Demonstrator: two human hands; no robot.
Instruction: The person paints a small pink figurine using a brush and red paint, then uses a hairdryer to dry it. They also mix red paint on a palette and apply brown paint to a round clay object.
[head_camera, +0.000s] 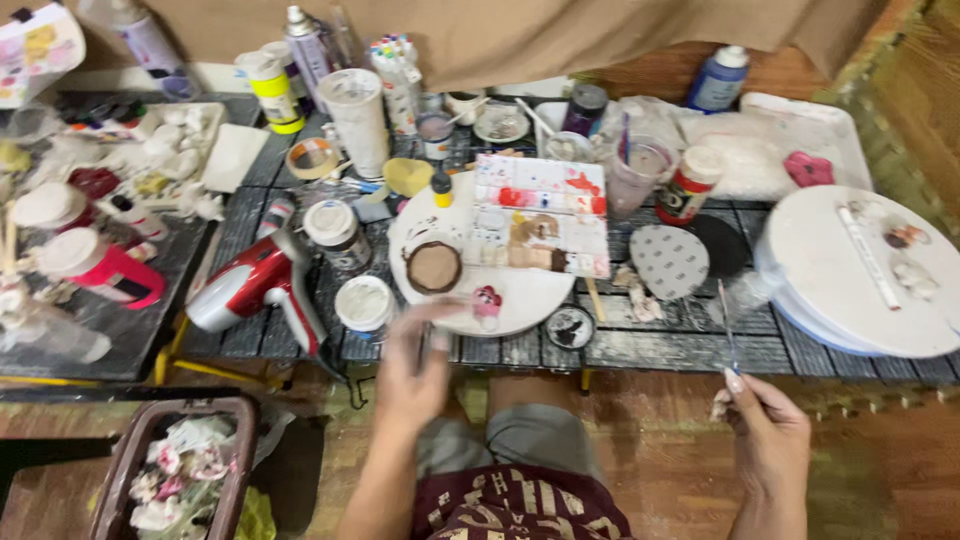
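Observation:
My left hand (412, 365) is blurred and reaches toward the front rim of a round white board (520, 300), fingers apart, holding nothing I can make out. On that board stand a small pink figurine (487, 303), a brown-filled lid (433, 267) and a paint-stained palette (540, 215). My right hand (765, 425) hovers lower right, closed on a thin paintbrush (727, 325) that points up toward the table edge.
A dark slatted table (680, 340) carries a red hair dryer (250, 285), jars, bottles, tape and cups. A white turntable (860, 270) sits at the right, a grey oval pad (668, 262) beside it. A basket (180, 470) of scraps stands lower left.

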